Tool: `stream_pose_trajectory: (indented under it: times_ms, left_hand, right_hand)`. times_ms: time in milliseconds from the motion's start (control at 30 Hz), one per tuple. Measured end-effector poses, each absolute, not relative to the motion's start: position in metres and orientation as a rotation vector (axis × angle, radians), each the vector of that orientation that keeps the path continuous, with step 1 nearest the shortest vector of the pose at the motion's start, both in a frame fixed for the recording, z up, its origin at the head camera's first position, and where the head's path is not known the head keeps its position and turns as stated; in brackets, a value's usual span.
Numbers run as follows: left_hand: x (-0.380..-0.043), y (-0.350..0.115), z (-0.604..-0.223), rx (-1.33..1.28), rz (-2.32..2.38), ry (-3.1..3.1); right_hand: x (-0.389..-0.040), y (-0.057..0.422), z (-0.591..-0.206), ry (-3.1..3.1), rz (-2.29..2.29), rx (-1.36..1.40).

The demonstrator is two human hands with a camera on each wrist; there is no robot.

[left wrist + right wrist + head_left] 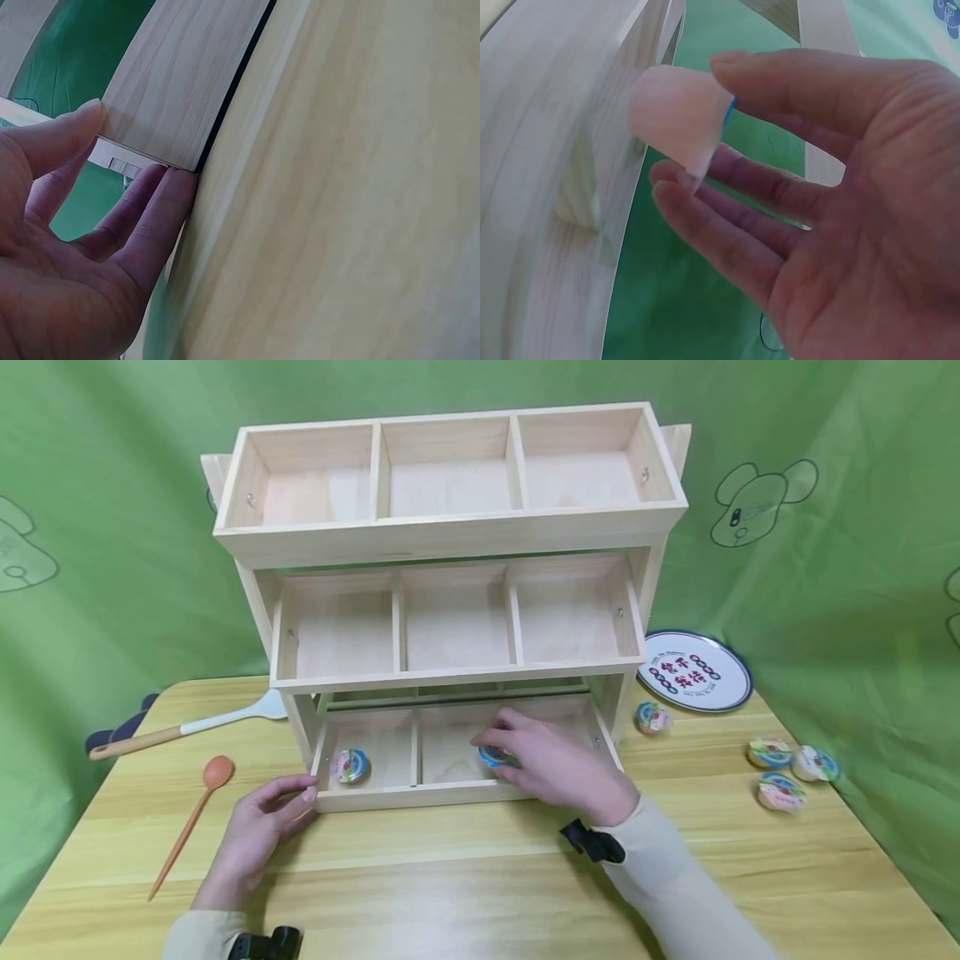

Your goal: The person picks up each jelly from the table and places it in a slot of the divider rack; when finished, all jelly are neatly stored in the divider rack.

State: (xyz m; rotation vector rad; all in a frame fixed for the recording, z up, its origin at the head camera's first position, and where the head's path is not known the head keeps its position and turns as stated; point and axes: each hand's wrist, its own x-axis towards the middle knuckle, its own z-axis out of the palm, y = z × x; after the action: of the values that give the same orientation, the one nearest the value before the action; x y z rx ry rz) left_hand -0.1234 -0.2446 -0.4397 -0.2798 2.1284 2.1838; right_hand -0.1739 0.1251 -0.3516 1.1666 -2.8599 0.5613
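Observation:
My right hand (551, 764) pinches a small jelly cup (675, 112) over the middle-right part of the bottom tray (480, 793) of a wooden shelf. In the right wrist view the cup shows a pale pink body and a blue-edged lid, with thumb and fingers at its rim. My left hand (262, 818) touches the tray's front left corner. Its thumb lies near the top of the front board (180, 82) and its fingertips against the end, as the left wrist view shows. Another jelly cup (350, 766) sits in the tray's left compartment.
Two upper trays (450, 539) with dividers overhang the bottom one. On the right lie a jelly cup (652, 717), several others including one pink-sided cup (782, 792), and a white plate (693, 670). An orange spoon (217, 772) and a white spatula (232, 717) lie left.

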Motion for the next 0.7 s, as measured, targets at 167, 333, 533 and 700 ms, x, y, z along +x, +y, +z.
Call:
stream_pose_trajectory:
  times_ms: [167,333,533,700]
  left_hand:
    - [-0.123,-0.245,-0.439,-0.271,2.188,2.129]
    - [-0.122,-0.244,-0.439,-0.274,2.191,2.125]
    - [-0.123,-0.244,-0.437,-0.281,2.193,2.116]
    - [-0.123,-0.243,-0.438,-0.278,2.192,2.126]
  right_hand:
    - [-0.176,0.112,-0.35,-2.855,0.584,1.209]
    - [-0.178,0.1,-0.347,-2.807,0.588,1.282]
    - [-0.183,0.084,-0.346,-2.771,0.535,1.327]
    - [-0.186,0.067,-0.347,-2.799,0.524,1.364]
